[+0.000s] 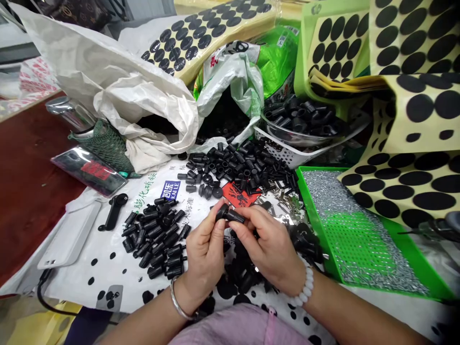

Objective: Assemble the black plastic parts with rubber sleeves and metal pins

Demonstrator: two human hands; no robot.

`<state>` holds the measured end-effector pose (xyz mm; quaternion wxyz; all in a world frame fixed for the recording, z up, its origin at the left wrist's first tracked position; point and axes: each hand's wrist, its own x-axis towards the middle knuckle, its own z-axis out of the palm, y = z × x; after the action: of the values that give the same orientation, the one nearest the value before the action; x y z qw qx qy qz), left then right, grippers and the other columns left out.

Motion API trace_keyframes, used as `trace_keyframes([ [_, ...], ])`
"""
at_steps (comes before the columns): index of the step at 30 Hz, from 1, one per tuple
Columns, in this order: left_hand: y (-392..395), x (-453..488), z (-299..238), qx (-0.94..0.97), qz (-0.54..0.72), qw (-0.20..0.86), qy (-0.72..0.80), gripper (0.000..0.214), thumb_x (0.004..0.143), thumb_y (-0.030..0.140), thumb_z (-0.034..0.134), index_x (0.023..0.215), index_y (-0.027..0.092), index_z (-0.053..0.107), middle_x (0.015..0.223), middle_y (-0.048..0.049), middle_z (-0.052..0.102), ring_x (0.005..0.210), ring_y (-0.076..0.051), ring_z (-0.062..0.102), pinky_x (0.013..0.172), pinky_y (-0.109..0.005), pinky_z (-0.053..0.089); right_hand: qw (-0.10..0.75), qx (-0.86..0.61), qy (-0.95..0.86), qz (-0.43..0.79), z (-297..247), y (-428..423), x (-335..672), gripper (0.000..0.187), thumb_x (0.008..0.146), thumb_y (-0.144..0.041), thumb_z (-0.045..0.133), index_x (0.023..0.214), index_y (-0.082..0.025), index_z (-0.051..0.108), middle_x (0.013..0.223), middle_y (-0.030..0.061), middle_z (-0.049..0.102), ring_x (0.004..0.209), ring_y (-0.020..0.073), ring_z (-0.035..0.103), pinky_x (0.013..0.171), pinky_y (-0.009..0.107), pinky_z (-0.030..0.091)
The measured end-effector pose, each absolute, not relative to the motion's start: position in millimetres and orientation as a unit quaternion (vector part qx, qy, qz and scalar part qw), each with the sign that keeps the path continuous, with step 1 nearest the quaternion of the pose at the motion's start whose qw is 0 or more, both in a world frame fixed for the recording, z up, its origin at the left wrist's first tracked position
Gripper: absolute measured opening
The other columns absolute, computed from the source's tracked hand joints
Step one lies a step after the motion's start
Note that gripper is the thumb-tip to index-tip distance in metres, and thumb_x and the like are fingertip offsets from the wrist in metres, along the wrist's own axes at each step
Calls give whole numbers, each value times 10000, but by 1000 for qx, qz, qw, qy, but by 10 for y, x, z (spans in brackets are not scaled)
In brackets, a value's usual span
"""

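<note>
My left hand (204, 251) and my right hand (268, 244) meet above the middle of the table, both pinching one small black plastic part (229, 214) between their fingertips. The left fingers hold its rounded end, the right fingers its tube end. A heap of finished-looking black tubes (158, 237) lies just left of my left hand. A bigger heap of loose black parts (237, 167) lies beyond my hands. More black pieces (305, 239) sit under and right of my right hand.
A green tray (312, 211) holding small metal screws stands at the right. Behind are a white basket (283, 148) with a steel bowl of black parts, plastic bags (118, 91), and yellow sheets of black round pads (413, 182). A phone (70, 235) and black lever (114, 211) lie left.
</note>
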<state>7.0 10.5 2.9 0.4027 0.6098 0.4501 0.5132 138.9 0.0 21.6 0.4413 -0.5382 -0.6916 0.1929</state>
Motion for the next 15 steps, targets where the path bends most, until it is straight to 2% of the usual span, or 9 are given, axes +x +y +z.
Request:
trace_keyframes([
  [3,125,49,-7,609,515,398,454,331,877,200,473,1202,178,526,1205,-42,573,1100,-188,541,984,-313,429,445,-561,-646,263,198,23,1329,190,845,-288,481,964,-169,568,792,51,615,699,145,583,636,276,484],
  [7,147,29,-41,605,508,401,464,329,879,207,467,1201,182,527,1192,-42,582,1063,-184,566,964,-315,448,430,-572,-585,382,221,38,1264,251,877,-348,415,952,-157,560,643,-5,591,457,77,513,432,199,436],
  [12,158,12,-36,617,512,385,458,330,879,206,458,1199,181,529,1186,-41,587,1046,-182,577,943,-304,466,380,-567,-549,482,360,38,1307,406,883,-430,344,617,-165,499,452,-51,460,312,45,408,312,163,344],
  [15,160,10,-29,636,509,362,453,331,879,193,451,1201,182,527,1179,-39,592,1048,-177,575,943,-301,464,357,-563,-556,497,437,46,1348,410,881,-415,342,581,-169,476,424,-56,448,291,47,405,297,163,344],
])
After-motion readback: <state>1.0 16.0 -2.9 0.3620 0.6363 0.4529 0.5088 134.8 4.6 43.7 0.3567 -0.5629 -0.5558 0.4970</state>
